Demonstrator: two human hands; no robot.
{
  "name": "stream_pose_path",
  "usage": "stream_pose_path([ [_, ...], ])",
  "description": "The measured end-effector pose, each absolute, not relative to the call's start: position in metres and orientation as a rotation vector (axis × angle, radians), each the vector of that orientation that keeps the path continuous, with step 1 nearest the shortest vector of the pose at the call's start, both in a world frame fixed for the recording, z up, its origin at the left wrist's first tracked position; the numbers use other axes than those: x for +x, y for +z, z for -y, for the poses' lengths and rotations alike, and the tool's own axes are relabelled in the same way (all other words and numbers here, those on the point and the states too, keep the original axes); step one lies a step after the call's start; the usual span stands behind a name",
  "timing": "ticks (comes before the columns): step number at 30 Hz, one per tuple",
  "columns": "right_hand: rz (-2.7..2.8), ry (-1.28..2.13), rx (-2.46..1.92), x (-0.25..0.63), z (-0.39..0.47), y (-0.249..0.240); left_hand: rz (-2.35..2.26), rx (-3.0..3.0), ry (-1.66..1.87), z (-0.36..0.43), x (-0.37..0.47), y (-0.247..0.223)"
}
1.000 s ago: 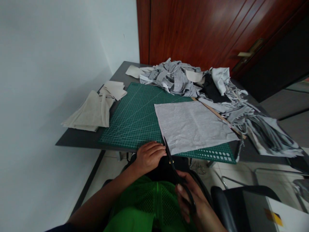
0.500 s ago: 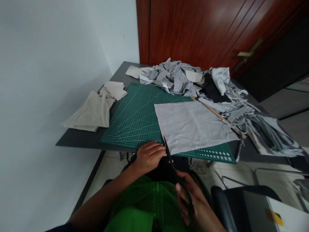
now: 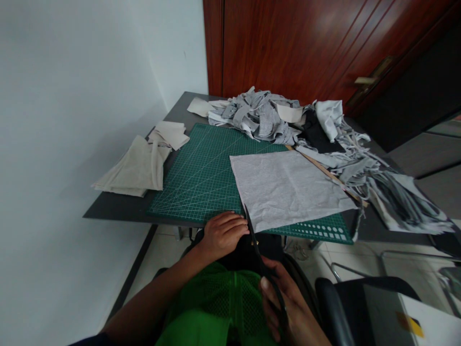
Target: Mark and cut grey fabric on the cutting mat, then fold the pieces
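Note:
A light grey cloth lies flat over the green cutting mat, its near left corner by the mat's front edge. My right hand is closed round the handles of black scissors. Their blades point away from me and lie along the left edge of the cloth near that corner. My left hand sits at the mat's front edge, left of the blades, fingers pressed together on the cloth's narrow left edge.
Grey fabric strips are heaped at the back, with more strips on the right. A wooden ruler lies beside the cloth. Folded beige cloth rests at the left. A black chair stands at the lower right.
My right hand and the scissor handles have shifted slightly to the left. The left hand and the cloth look nearly unchanged.

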State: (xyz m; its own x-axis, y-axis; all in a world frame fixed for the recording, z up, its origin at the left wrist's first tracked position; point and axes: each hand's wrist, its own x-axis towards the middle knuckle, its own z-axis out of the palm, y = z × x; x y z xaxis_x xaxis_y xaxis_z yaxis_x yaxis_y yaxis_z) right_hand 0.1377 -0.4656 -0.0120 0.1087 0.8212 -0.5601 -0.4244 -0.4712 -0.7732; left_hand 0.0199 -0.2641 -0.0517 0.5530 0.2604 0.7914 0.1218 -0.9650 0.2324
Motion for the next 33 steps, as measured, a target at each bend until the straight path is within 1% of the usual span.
stream_pose_path([
  [11,0.451,1.563,-1.381,0.138,0.470,-0.017,-0.330,2.660,1.352,0.264,0.019,-0.052],
  [33,0.496,1.521,-1.417,0.138,0.466,-0.006,-0.330,2.663,1.363,0.264,0.020,-0.051],
])
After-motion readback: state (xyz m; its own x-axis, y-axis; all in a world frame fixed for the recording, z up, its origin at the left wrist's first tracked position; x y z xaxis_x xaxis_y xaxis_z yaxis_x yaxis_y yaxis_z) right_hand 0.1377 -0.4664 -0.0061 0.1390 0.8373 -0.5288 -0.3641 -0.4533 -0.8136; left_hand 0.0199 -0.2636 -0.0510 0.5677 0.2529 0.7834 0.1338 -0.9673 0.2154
